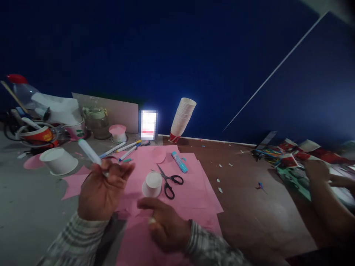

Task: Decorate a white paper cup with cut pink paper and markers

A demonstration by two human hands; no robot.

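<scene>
In my left hand [104, 188] is a white marker [90, 152] with a green end, tilted up to the left, its lower end between thumb and fingers. My right hand [168, 223] is closed, with fingers curled over the pink paper [191, 192]; a pale spot shows at its fingertips, and I cannot make out whether it is a held thing or a nail. Just beyond it a small white paper cup [152, 184] stands upside down on the paper. Black-handled scissors [168, 180] lie partly open beside the cup. A turquoise tube [179, 162] rests behind them.
Several markers [129, 150] lie behind my left hand. At left are a larger upturned white cup [58, 161], a glass jar [97, 122] and a red cup of tools [37, 135]. A tilted cup stack [183, 117] leans by the blue wall. Another person's arm [323, 192] reaches in at right.
</scene>
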